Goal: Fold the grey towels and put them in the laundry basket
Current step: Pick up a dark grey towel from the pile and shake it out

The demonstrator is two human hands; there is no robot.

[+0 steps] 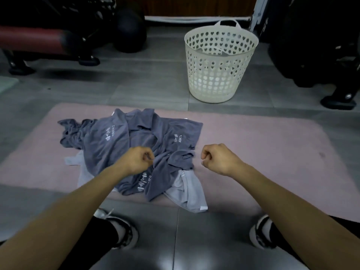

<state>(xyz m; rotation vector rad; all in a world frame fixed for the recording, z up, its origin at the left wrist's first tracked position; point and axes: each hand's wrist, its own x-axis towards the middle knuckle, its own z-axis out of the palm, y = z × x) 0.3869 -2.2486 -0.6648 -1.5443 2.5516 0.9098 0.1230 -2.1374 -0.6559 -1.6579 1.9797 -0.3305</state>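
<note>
A crumpled heap of dark grey towels with white printed logos lies on a pink mat, over a paler grey towel at the near edge. My left hand hovers over the heap with curled fingers, holding nothing that I can see. My right hand is a loose fist just right of the heap, apart from the cloth. A white laundry basket with heart-shaped holes stands upright on the floor beyond the mat, to the right; something pale grey shows inside it.
Grey floor tiles surround the mat. A red padded gym bench and a dark ball stand at the back left, black equipment with a foot at the back right. My two feet in slippers are at the mat's near edge.
</note>
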